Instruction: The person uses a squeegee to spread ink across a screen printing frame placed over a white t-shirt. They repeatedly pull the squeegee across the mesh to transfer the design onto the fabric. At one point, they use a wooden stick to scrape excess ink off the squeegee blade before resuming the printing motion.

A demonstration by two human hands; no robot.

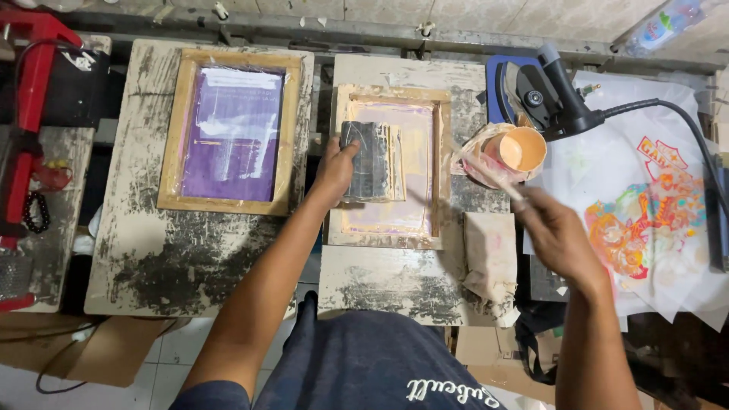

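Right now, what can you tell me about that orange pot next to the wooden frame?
The orange pot is a small round cup that looks plastic, open on top and filled with pale orange paint. Crinkled clear plastic wrap is bunched around its left side. It stands upright on the worn table, just right of the wooden frame and in front of a dark heat tool. A thin stick, held in the right hand, points at it; the blur hides whether it touches.

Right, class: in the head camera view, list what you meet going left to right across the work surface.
Red clamp frame → purple screen frame → left hand on a dark squeegee → paint cup → right hand holding a stick → colourful printed sheet.
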